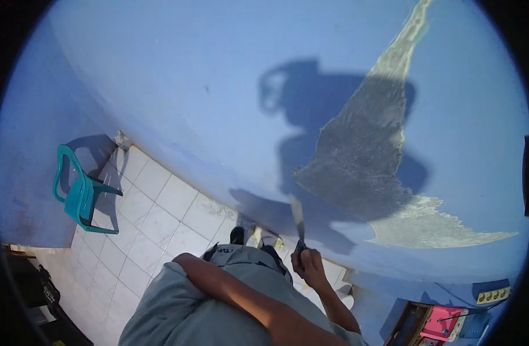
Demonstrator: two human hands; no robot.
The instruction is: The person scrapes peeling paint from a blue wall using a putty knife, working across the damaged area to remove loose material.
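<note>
My right hand (pixel 309 266) is wrapped round the dark handle of a putty knife (pixel 298 214), whose pale blade points up toward the wall. The blade overlaps the blue wall (pixel 178 75) in this view, just below and left of a bare grey patch (pixel 362 147) with ragged pale edges. That patch narrows upward into a thin strip and spreads to the right in a lighter tongue. My left forearm (pixel 235 291) is bent across my grey-green shirt (pixel 166 314), and the left hand lies outside the picture.
At the left, a green plastic chair (pixel 83 199) stands by the wall on white floor tiles (pixel 172 199). Lower right are a pink object (pixel 441 323) and a power strip (pixel 493 296) with a cable. Dark items (pixel 48 294) lie lower left. My shadow falls across the patch.
</note>
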